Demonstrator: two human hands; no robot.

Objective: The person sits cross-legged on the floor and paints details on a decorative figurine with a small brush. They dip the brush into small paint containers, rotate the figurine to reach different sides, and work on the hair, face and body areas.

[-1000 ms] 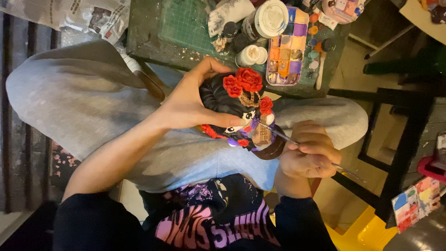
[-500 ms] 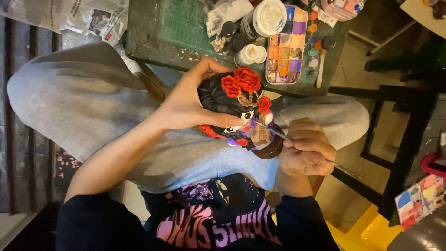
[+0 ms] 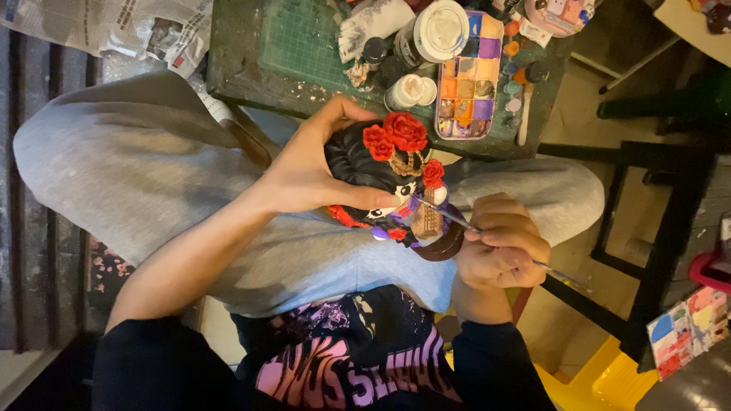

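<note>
My left hand grips a small painted figurine with a black head, red roses on top and brown braids, held over my lap. My right hand pinches a thin paintbrush whose tip touches the figurine's face near a purple spot. The brush handle sticks out past my fingers to the lower right. My thumb lies across the front of the black head.
A low dark table carries a green cutting mat, a paint palette with several colour wells, paint jars and small bottles. Newspaper lies at the top left. A black stool frame stands at the right.
The brush tip has shifted slightly along the figurine's face. Both hands stay in nearly the same place.
</note>
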